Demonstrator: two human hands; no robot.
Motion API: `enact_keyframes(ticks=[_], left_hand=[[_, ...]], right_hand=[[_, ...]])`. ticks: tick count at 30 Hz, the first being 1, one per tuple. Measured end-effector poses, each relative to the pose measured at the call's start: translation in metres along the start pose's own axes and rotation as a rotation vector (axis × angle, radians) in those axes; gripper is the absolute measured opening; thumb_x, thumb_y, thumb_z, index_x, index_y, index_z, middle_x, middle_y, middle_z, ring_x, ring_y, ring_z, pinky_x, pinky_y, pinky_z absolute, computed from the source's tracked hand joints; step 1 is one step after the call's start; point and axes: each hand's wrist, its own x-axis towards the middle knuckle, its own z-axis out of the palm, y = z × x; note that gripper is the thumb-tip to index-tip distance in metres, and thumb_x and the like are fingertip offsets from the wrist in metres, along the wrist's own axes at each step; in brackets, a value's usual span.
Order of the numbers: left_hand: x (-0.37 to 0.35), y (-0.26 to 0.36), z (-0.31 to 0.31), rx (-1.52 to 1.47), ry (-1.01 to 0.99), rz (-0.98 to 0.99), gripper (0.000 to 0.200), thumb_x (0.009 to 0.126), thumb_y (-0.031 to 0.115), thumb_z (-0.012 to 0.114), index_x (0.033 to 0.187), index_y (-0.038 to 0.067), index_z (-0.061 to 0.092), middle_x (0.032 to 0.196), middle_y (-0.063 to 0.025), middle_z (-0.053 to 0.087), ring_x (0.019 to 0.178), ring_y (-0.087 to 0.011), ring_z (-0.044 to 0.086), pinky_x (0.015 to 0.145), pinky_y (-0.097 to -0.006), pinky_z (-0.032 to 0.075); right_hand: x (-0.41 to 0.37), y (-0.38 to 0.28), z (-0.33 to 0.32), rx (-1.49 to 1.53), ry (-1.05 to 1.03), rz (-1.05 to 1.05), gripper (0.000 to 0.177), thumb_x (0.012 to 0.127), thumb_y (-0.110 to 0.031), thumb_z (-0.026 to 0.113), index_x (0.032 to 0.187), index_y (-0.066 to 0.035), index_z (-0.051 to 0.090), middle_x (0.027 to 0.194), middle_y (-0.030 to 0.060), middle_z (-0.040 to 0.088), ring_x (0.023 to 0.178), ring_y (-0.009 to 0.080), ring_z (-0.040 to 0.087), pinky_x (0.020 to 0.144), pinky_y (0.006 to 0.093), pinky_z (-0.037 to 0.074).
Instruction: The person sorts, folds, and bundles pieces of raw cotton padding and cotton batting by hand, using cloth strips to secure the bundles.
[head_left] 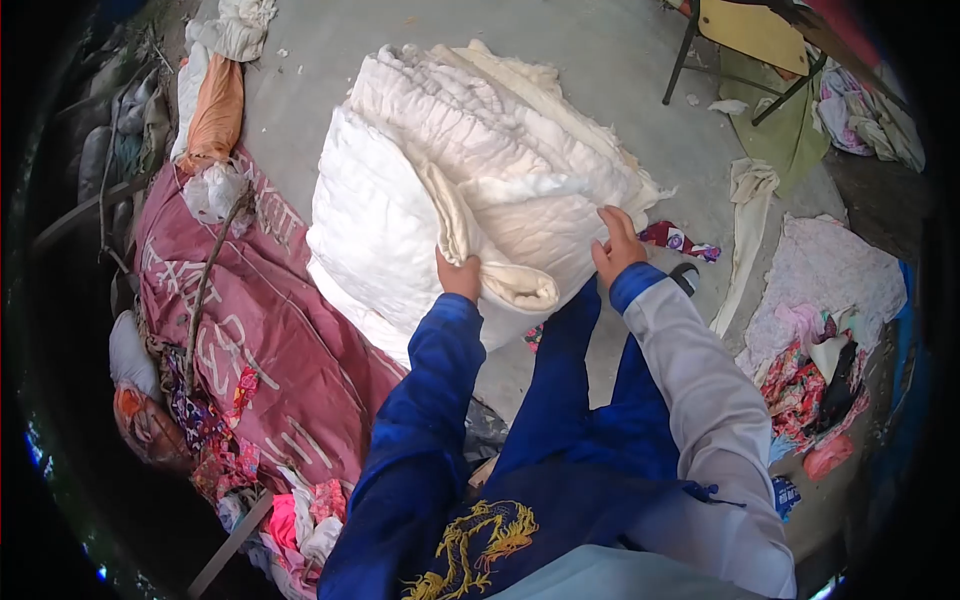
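A large folded pile of white and cream quilted batting (500, 150) lies on the grey floor in front of me. My left hand (460, 275) is closed on a folded edge of the batting, beside a rolled end that faces me. At the right side of the pile, my right hand (618, 247) has its fingers apart and holds nothing, close to the batting's edge. Whether its fingertips touch the batting is hard to tell.
A dark pink printed sheet (270, 330) with a stick across it lies at the left. Colourful scraps (800, 380) lie on a pale cloth at the right. A chair (752, 38) stands at the upper right. A white strip (745, 235) lies on the floor.
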Motion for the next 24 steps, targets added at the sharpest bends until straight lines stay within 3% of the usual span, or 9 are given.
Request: enact_keyframes(ticks=[2,7,9,11,14,16,19,22,24], left_hand=[[-0.021,0.018,-0.025,-0.064,-0.026,-0.035,0.059,0.069,-0.009,0.055,0.127,0.000,0.043,0.112,-0.0124,0.058,0.100,-0.0236,0.058,0.090,-0.0323,0.045],[-0.058,0.058,-0.069,-0.104,-0.041,-0.075,0.058,0.070,-0.009,0.055,0.126,-0.001,0.044,0.112,-0.0122,0.058,0.098,-0.0221,0.058,0.088,-0.0326,0.045],[-0.065,0.070,-0.068,-0.083,-0.039,-0.064,0.058,0.070,-0.009,0.054,0.126,-0.001,0.043,0.113,-0.0119,0.057,0.099,-0.0218,0.058,0.089,-0.0328,0.045],[-0.068,0.083,-0.049,-0.145,-0.032,-0.070,0.059,0.070,-0.009,0.054,0.127,-0.001,0.043,0.114,-0.0117,0.057,0.100,-0.0215,0.058,0.089,-0.0327,0.045],[-0.061,0.068,-0.014,-0.086,-0.047,-0.024,0.063,0.074,-0.009,0.054,0.134,-0.001,0.037,0.120,-0.0120,0.054,0.107,-0.0208,0.054,0.096,-0.0313,0.040],[-0.051,0.046,0.019,0.002,-0.053,0.020,0.067,0.080,-0.005,0.057,0.140,0.000,0.029,0.135,-0.0152,0.043,0.123,-0.0225,0.044,0.102,-0.0317,0.035],[-0.022,0.003,0.070,-0.101,-0.357,-0.048,0.080,0.084,0.007,0.062,0.147,0.004,0.013,0.153,-0.0187,0.009,0.142,-0.0277,0.012,0.112,-0.0383,0.018],[-0.001,-0.050,0.103,0.699,-0.357,0.393,0.085,0.079,0.027,0.071,0.146,0.008,0.022,0.150,-0.0290,0.010,0.140,-0.0410,0.012,0.112,-0.0452,0.017],[0.004,-0.038,0.115,0.824,-0.273,0.465,0.082,0.076,0.033,0.073,0.141,0.004,0.033,0.145,-0.0333,0.019,0.136,-0.0461,0.019,0.110,-0.0472,0.022]], right_hand=[[0.043,-0.026,0.029,-0.280,0.065,-0.314,0.053,0.080,-0.013,0.064,0.130,-0.009,0.046,0.131,0.0169,0.044,0.076,0.0276,0.063,0.072,0.0352,0.052],[0.091,-0.018,0.085,-0.504,-0.307,-0.212,0.027,0.080,-0.009,0.058,0.106,-0.010,0.055,0.105,0.0112,0.056,0.088,0.0289,0.062,0.074,0.0401,0.051],[0.061,-0.022,0.100,-0.222,-0.169,-0.345,0.011,0.079,-0.006,0.055,0.090,-0.007,0.055,0.090,0.0109,0.055,0.086,0.0304,0.062,0.073,0.0412,0.050],[0.017,-0.017,0.137,-0.070,-0.255,-0.240,0.014,0.077,-0.007,0.056,0.091,-0.006,0.059,0.090,0.0129,0.059,0.086,0.0330,0.062,0.073,0.0408,0.050],[-0.038,0.021,0.207,-0.027,-0.805,-0.246,0.023,0.081,-0.014,0.058,0.103,-0.006,0.062,0.094,0.0117,0.065,0.086,0.0308,0.064,0.072,0.0392,0.050],[-0.046,0.048,0.216,0.107,-0.891,-0.067,0.026,0.082,-0.015,0.059,0.107,-0.007,0.061,0.096,0.0107,0.065,0.082,0.0284,0.065,0.067,0.0375,0.051],[-0.031,0.108,0.166,0.512,-0.662,0.398,0.030,0.084,-0.018,0.062,0.112,-0.007,0.061,0.099,0.0091,0.065,0.077,0.0248,0.066,0.060,0.0349,0.053],[-0.020,0.186,0.067,0.855,-0.441,0.888,0.033,0.085,-0.018,0.064,0.117,-0.008,0.060,0.102,0.0078,0.065,0.070,0.0210,0.067,0.052,0.0316,0.053],[-0.017,0.260,-0.015,0.722,-0.220,0.996,0.032,0.083,-0.018,0.065,0.113,-0.008,0.059,0.102,0.0059,0.064,0.065,0.0173,0.066,0.048,0.0287,0.050]])
